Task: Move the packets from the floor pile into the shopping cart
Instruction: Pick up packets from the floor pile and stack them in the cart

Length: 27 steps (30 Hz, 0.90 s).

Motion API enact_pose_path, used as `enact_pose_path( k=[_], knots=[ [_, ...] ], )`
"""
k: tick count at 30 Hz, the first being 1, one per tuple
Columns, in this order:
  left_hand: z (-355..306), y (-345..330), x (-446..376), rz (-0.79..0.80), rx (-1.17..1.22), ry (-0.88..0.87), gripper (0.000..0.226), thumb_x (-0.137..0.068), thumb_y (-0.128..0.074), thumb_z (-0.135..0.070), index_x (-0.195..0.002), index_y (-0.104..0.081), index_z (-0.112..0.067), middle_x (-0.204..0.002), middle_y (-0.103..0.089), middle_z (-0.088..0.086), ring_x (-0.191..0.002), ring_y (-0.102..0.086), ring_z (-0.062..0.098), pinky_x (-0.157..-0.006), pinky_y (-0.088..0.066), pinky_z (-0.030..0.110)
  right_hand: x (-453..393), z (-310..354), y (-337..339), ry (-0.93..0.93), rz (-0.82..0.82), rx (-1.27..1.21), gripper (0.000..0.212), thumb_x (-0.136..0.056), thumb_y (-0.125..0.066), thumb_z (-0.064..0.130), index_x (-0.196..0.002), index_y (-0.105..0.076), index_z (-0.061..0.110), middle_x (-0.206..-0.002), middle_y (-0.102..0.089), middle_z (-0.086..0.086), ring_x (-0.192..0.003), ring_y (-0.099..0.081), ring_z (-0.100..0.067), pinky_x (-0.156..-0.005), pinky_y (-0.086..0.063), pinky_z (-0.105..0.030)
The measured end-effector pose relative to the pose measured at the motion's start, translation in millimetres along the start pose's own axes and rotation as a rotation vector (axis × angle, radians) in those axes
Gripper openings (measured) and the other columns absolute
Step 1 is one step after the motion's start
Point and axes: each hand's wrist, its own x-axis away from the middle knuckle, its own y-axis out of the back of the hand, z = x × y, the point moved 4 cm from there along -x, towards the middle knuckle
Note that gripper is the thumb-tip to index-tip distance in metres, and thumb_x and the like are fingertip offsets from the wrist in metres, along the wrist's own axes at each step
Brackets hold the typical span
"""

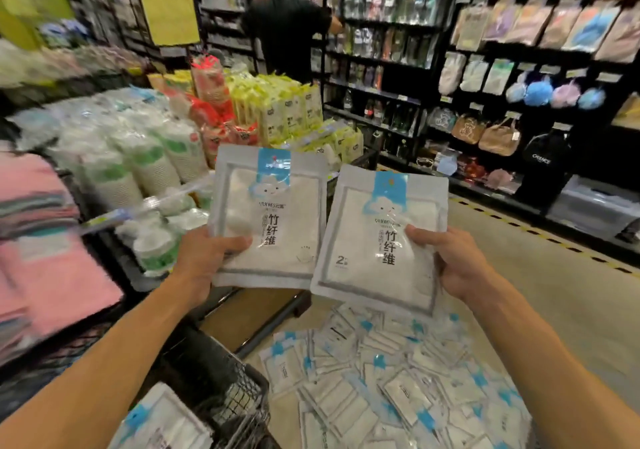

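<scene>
Now each grip pinches one packet: left hand (202, 258) left packet (268, 216), right hand (453, 261) right packet (379, 244).

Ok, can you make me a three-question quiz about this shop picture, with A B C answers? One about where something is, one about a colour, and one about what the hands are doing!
1. Where is the shopping cart?
A. Left of the floor pile
B. Right of the floor pile
C. On a shelf

2. What colour is the cloud label at the top of each held packet?
A. Red
B. Blue
C. Black

3. What are the hands doing?
A. Both hang free
B. Only one holds a packet
C. Each holds one packet

Answers:
A, the cart's wire basket sits left of the pile of packets.
B, both labels are blue.
C, the left hand grips the left packet and the right hand grips the right packet.
</scene>
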Motion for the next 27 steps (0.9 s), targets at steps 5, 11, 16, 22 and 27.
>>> enact_pose_path(
  k=[5,11,16,22,27],
  knots=[
    [-13.9,66.7,57.3,-0.167,0.049,-0.023,0.024,-0.073,-0.082,0.006,-0.092,-0.072,-0.005,-0.08,-0.078,0.006,-0.082,-0.072,0.03,-0.079,-0.058,0.041,13.7,2.3,-48.7,-0.018,0.203,0.037,0.02,-0.085,-0.075,-0.001,-0.105,-0.072,0.0,-0.095,-0.079,-0.016,-0.076,-0.078,-0.028,-0.063,-0.065,-0.042],
    [-10.2,126.9,150.5,-0.372,0.07,-0.026,0.025,-0.074,-0.083,0.003,-0.095,-0.073,-0.004,-0.092,-0.078,0.016,-0.087,-0.074,0.034,-0.084,-0.059,0.047,42.4,-13.8,-106.0,-0.035,0.454,0.076,0.031,-0.083,-0.076,-0.001,-0.114,-0.073,0.0,-0.1,-0.079,-0.016,-0.078,-0.078,-0.027,-0.059,-0.063,-0.037],
    [5.0,175.9,230.5,-0.517,0.094,-0.008,0.024,-0.076,-0.081,0.003,-0.096,-0.073,-0.008,-0.091,-0.078,0.011,-0.08,-0.075,0.026,-0.074,-0.06,0.038,82.6,-42.1,-151.2,-0.091,0.646,0.145,0.033,-0.084,-0.076,0.003,-0.117,-0.072,0.002,-0.103,-0.079,-0.016,-0.085,-0.078,-0.03,-0.061,-0.064,-0.039],
    [18.1,241.6,294.6,-0.681,0.131,-0.011,0.023,-0.078,-0.08,0.003,-0.093,-0.07,-0.012,-0.076,-0.078,-0.002,-0.072,-0.075,0.017,-0.061,-0.059,0.029,136.2,-73.1,-215.5,-0.136,0.791,0.205,0.022,-0.087,-0.074,0.002,-0.109,-0.071,0.003,-0.098,-0.079,-0.015,-0.081,-0.079,-0.029,-0.056,-0.063,-0.038],
    [38.8,303.1,308.6,-0.759,0.15,0.015,0.022,-0.076,-0.082,0.0,-0.091,-0.072,-0.012,-0.077,-0.078,-0.002,-0.084,-0.073,0.024,-0.075,-0.059,0.038,164.3,-103.4,-279.7,-0.156,0.842,0.257,0.017,-0.087,-0.074,0.0,-0.103,-0.07,0.003,-0.095,-0.08,-0.015,-0.078,-0.079,-0.028,-0.058,-0.064,-0.039]
  ],
)
